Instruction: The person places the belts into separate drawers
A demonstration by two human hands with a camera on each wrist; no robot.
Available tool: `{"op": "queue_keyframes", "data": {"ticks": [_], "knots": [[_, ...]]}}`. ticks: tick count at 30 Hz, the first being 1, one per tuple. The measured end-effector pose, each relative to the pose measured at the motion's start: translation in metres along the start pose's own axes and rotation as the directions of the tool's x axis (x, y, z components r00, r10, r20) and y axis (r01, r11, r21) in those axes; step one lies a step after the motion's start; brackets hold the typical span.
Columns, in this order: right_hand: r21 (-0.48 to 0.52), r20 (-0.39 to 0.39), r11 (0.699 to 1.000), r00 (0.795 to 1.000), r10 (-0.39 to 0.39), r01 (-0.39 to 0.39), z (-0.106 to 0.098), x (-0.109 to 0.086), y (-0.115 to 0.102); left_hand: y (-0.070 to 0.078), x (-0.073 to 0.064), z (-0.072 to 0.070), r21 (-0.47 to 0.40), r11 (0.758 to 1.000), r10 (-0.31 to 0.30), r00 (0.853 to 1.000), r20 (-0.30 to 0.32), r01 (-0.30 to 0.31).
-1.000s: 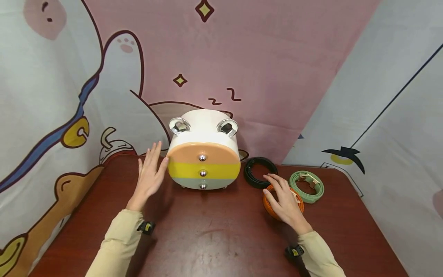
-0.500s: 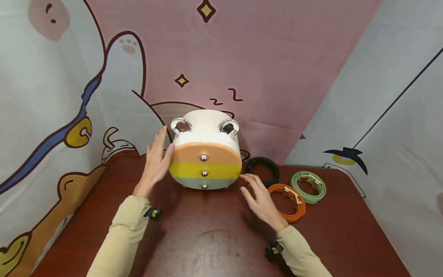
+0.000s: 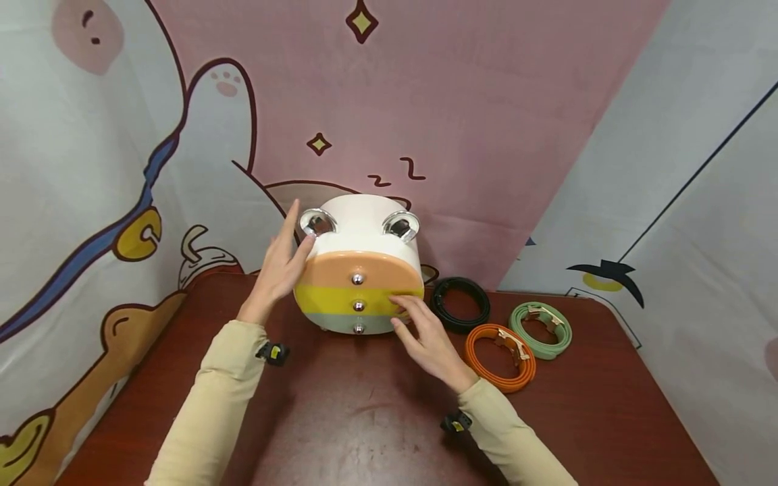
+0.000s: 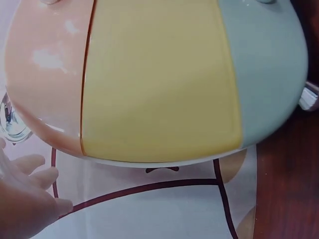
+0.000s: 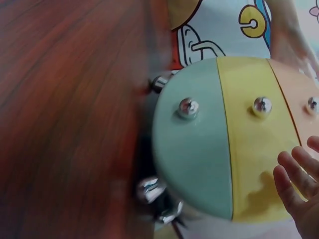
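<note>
A small white drawer box [image 3: 367, 219] with two round silver eye-like rings stands at the back of the table. Its oval front has an orange drawer [image 3: 328, 266], a yellow drawer [image 3: 328, 299] and a pale green drawer [image 3: 331, 322], each with a silver knob. My left hand [image 3: 281, 268] is at the box's upper left side, fingers extended upward, its thumb overlapping the edge near the left ring. My right hand [image 3: 430, 343] hovers before the right end of the front, its loosely bent fingers over the yellow drawer. In the right wrist view, the drawers [image 5: 249, 164] all sit closed.
Right of the box lie three coiled belts: a black belt [image 3: 435, 304], an orange belt [image 3: 480, 374] and a light green belt [image 3: 556, 349], the last two with gold-coloured buckles. A printed cloth [image 3: 474, 135] hangs right behind the brown table [image 3: 365, 432].
My right hand has moved left from over the orange belt to the front of the drawer box. My left hand has risen along the box's left side. Box and belts stay put.
</note>
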State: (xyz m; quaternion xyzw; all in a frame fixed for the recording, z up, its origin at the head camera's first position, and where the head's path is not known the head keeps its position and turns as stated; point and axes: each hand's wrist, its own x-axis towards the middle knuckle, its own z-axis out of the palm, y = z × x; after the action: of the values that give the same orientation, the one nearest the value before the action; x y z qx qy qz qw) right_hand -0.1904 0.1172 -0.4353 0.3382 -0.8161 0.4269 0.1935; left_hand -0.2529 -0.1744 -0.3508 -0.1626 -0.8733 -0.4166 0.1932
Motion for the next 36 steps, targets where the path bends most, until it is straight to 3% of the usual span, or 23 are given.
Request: {"op": "queue_keyframes", "data": {"ticks": [9,18,23,27,30,36], "knots": [[0.019,-0.014,0.998,0.998,-0.056,0.056,0.013,0.022,-0.012,-0.001,0.016,0.002,-0.038,0.999,0.019,0.999,0.039,-0.017],[0.029,-0.048,0.995,0.994,-0.099,0.1,0.022,0.038,-0.022,-0.005,0.022,0.008,-0.195,0.981,0.024,0.997,0.066,-0.011],[0.038,-0.077,0.994,0.992,-0.103,0.106,0.023,0.044,-0.026,-0.005,0.022,0.01,-0.317,0.948,0.005,0.995,0.096,0.025],[0.054,-0.095,0.994,0.991,-0.094,0.1,0.025,0.05,-0.027,0.01,0.018,0.003,-0.376,0.926,0.004,0.992,0.125,0.044],[0.074,-0.095,0.994,0.993,-0.073,0.08,0.029,0.053,-0.028,0.017,0.016,0.0,-0.447,0.894,0.028,0.99,0.136,0.036],[0.113,-0.132,0.992,0.991,-0.035,0.05,0.035,0.06,-0.03,-0.017,0.023,0.012,-0.593,0.805,0.105,0.985,0.134,-0.005]]}}
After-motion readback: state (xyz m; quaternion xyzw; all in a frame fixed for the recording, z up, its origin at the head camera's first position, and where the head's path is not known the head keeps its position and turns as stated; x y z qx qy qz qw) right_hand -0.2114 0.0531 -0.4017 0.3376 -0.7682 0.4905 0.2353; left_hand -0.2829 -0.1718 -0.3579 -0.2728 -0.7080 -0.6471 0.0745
